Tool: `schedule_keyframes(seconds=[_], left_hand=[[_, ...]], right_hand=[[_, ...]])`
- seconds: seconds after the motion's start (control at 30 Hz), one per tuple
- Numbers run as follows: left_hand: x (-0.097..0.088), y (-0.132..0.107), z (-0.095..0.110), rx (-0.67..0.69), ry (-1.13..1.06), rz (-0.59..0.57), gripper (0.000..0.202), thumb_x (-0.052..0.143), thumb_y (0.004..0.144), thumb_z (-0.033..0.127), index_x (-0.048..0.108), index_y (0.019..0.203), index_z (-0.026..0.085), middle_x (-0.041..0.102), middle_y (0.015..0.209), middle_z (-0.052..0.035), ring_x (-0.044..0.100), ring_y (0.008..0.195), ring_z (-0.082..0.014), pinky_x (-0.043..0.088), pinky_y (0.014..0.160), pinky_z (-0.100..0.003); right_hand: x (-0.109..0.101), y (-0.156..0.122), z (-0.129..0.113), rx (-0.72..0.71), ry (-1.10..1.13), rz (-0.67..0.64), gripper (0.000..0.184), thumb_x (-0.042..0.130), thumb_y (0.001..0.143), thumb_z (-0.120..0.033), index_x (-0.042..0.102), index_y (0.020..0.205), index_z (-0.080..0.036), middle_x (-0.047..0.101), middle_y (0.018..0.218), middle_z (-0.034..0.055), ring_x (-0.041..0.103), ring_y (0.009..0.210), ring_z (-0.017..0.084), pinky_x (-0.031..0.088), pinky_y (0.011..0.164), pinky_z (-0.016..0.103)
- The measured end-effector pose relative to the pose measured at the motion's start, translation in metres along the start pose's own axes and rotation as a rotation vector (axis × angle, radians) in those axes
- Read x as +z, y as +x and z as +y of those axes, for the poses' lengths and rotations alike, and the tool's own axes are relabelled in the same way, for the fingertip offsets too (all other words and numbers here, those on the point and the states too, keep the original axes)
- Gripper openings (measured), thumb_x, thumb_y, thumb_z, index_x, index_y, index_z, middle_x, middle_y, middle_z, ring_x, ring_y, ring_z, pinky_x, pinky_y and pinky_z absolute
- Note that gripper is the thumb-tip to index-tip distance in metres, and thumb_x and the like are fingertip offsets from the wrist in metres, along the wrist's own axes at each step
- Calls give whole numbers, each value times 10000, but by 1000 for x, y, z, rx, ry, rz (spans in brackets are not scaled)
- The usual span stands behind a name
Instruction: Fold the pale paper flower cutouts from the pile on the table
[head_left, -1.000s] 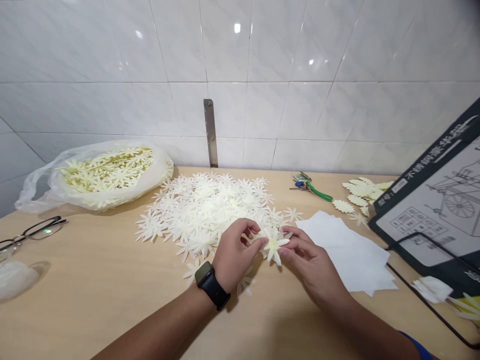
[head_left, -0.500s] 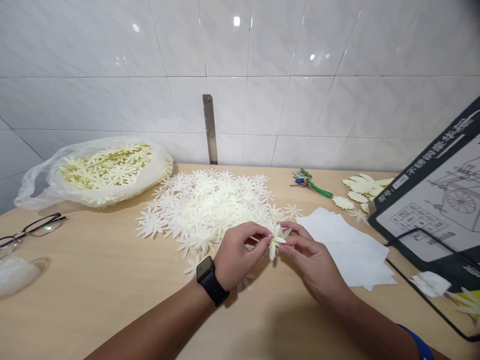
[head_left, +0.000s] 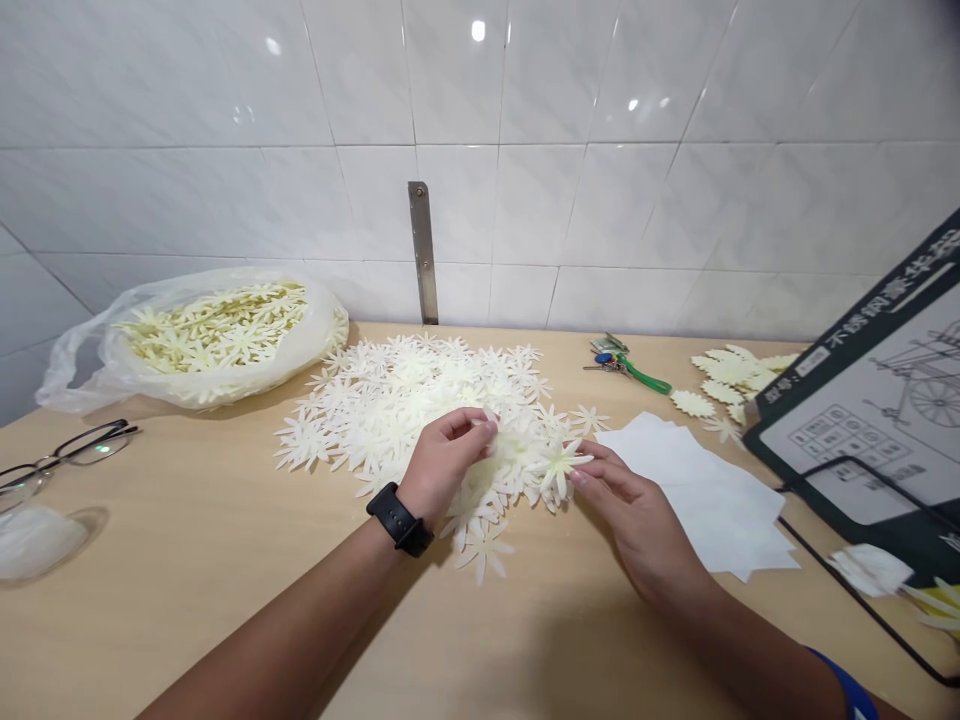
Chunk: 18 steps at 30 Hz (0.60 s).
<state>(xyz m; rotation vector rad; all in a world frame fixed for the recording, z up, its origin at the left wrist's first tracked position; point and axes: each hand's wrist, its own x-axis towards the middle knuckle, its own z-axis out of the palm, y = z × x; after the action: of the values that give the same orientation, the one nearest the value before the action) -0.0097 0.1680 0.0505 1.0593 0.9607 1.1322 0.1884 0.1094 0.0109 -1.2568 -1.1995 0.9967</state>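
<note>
A wide heap of white flower-shaped cutouts [head_left: 405, 395] lies in the middle of the wooden table [head_left: 187, 560]. My left hand [head_left: 444, 462], with a black watch on its wrist, rests on the near edge of the heap, its thumb and fingers pinched on a white cutout. My right hand [head_left: 626, 500] holds one white flower cutout [head_left: 559, 462] by its edge at the fingertips, just above the table to the right of the heap. Loose cutouts [head_left: 484, 550] lie under my left wrist.
A clear plastic bag of yellowish cutouts [head_left: 217, 335] sits at the back left. Glasses [head_left: 64, 455] lie at the left edge. White paper sheets [head_left: 705, 500] lie by my right hand. Keys [head_left: 622, 365], leaf cutouts [head_left: 724, 380] and a printed box [head_left: 877, 400] are at the right.
Both hands held one flower cutout together. Now my left hand has let go and moved left and back onto the heap, while my right hand keeps the flower.
</note>
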Motion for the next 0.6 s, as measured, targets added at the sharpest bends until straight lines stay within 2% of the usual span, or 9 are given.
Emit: schedule_keyframes(seconds=[0.1, 0.3, 0.47, 0.6], left_hand=[[1, -1, -2, -29, -16, -50, 211, 746, 694, 314, 622, 728, 146, 559, 740, 8, 532, 704, -92, 503, 772, -261], [1, -3, 0, -66, 31, -71, 356, 819, 606, 282, 670, 894, 137, 568, 595, 39, 521, 577, -82, 478, 675, -257], [2, -5, 3, -109, 115, -118, 309, 848, 552, 338, 683, 694, 119, 616, 670, -12, 528, 597, -93, 454, 605, -238], [-1, -3, 3, -13, 198, -120, 340, 783, 650, 392, 559, 590, 143, 537, 575, 30, 479, 535, -72, 418, 551, -214]], right_hand=[[1, 1, 0, 13, 10, 8, 231, 716, 779, -458, 735, 734, -232, 552, 1235, 91, 399, 1312, 293, 406, 970, 352], [-1, 1, 2, -14, -16, 29, 258, 694, 793, -475, 733, 747, -224, 576, 1205, 93, 431, 1280, 297, 409, 979, 377], [-2, 1, 3, -18, -16, 40, 244, 692, 800, -464, 729, 760, -226, 566, 1226, 96, 444, 1271, 286, 413, 987, 377], [-1, 1, 4, -22, 5, 38, 229, 694, 806, -445, 722, 744, -226, 565, 1222, 90, 463, 1252, 291, 409, 985, 389]])
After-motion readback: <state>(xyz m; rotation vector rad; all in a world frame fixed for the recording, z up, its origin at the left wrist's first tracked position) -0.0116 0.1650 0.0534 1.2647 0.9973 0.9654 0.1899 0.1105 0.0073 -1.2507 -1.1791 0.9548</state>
